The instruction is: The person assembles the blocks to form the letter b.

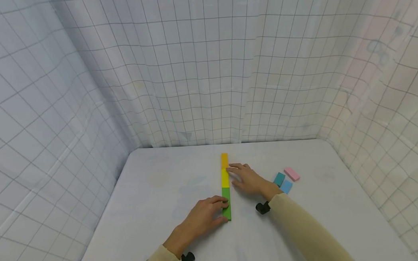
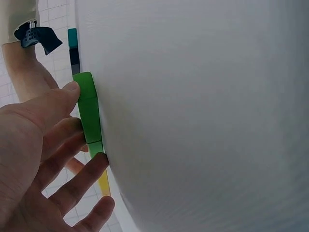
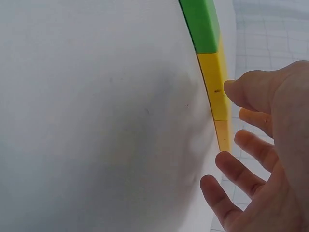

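green blocks [image 1: 227, 214], a yellow block [image 1: 225, 179] and an orange block [image 1: 224, 159] form one straight row, end to end, on the white table [image 1: 154, 181] in the head view. the left hand [image 1: 201, 216], fingers spread, reaches onto the green section from the left. the right hand [image 1: 249, 180], fingers apart, is positioned at the right side of the yellow and orange blocks. a teal block [image 1: 279, 179], blue block [image 1: 286, 186] and pink block [image 1: 292, 174] lie grouped beyond the right wrist.

left wrist view: the thumb touches the near end of the green section; the fingers extend along its side.

right wrist view: the thumb is at the yellow block, fingers spread; firm contact cannot be confirmed.
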Motion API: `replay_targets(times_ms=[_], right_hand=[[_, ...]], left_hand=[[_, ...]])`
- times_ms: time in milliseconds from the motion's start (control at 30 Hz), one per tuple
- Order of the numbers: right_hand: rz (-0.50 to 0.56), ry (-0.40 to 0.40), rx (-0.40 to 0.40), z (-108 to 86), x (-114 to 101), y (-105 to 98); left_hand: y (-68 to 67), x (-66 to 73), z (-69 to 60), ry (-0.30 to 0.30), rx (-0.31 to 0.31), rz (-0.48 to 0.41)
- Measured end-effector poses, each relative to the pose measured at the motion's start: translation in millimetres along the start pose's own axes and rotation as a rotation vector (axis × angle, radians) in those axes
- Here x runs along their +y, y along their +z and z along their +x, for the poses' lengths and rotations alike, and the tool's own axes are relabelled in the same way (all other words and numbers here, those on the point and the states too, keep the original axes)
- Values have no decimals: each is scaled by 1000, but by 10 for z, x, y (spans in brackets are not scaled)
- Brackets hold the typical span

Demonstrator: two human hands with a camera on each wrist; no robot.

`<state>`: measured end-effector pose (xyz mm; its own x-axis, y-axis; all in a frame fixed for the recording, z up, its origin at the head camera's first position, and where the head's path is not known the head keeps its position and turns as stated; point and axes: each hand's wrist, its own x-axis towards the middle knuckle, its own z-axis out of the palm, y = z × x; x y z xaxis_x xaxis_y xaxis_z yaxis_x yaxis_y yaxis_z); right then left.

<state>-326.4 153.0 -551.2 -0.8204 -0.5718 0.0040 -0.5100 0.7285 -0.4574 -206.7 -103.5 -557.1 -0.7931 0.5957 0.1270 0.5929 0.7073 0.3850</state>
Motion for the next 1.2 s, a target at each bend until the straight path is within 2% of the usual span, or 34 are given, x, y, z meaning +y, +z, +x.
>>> replay_targets(times_ms=[300, 533, 800, 1200], right_hand=[[-1, -16, 46, -135, 19, -75], [-8, -20, 101, -313, 61, -152], [-41, -40, 153, -552, 209, -234], [-37, -33, 100, -946, 469, -416]], left_hand=[[9, -18, 23, 17, 23, 52], [-21, 3, 21, 13, 27, 35], [-10, 10, 32, -3, 15, 30], [18, 8, 21, 5, 29, 36]])
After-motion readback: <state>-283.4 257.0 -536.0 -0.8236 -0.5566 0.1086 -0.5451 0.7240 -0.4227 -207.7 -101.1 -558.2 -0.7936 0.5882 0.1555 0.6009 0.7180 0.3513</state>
